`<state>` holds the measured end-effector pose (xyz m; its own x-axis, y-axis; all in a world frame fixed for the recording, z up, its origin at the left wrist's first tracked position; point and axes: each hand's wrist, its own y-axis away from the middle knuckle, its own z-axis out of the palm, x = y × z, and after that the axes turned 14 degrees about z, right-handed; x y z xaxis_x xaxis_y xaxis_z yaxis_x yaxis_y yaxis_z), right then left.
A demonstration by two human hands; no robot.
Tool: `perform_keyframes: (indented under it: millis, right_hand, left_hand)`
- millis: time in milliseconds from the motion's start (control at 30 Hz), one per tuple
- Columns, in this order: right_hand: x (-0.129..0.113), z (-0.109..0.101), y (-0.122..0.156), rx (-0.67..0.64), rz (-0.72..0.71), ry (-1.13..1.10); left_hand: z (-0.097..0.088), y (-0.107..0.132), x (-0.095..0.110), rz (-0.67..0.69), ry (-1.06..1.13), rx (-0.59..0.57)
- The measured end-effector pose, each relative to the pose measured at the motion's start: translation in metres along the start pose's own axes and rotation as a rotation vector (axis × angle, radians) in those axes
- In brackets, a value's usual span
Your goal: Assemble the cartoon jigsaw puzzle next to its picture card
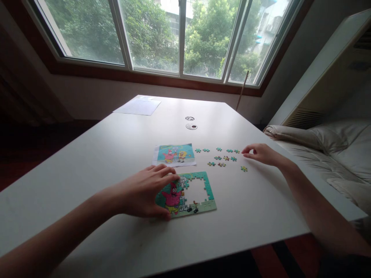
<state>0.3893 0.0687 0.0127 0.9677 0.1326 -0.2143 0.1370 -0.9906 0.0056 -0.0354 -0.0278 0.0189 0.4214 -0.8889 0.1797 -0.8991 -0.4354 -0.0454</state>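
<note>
A partly assembled cartoon jigsaw puzzle [208, 204] lies flat on the white table, with an open gap in its right half. My left hand [145, 189] spans the puzzle's left end, thumb at the lower edge and fingers over the upper part, covering that corner. To the upper right, several loose puzzle pieces [226, 158] are spread out. My right hand [262, 153] is beside the rightmost piece of the back row [237, 151]; its thumb and index finger are slightly apart, with no piece visible between them. A single piece [244, 168] lies below that hand.
Behind the puzzle lies a printed reference picture [174, 154]. Two round inset covers [191, 126] mark the table's middle, and a sheet of paper [137, 106] sits at the far left corner. A pale leather sofa [342, 150] stands to the right.
</note>
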Motion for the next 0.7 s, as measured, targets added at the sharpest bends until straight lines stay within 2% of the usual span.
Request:
perform_keyframes:
  millis: [133,267,367,467,700]
  right_hand:
    - [0.003,-0.007,0.004,-0.087,0.045,0.009]
    - [-0.001,-0.011,0.010,-0.339,0.081,-0.019]
    - [-0.005,-0.010,0.012,-0.451,0.082,-0.063]
    - [-0.013,-0.006,0.012,-0.459,0.059,-0.103]
    - [-0.031,-0.002,0.015,-0.381,0.000,-0.124]
  left_hand:
    - [0.001,-0.001,0.000,-0.016,0.007,-0.011]
    - [0.003,-0.002,-0.001,-0.020,0.003,-0.009]
    - [0.003,-0.001,-0.001,-0.021,-0.002,-0.004]
    - [0.003,-0.001,-0.002,-0.026,-0.004,-0.007]
    - [0.003,0.000,-0.001,-0.036,0.003,-0.035]
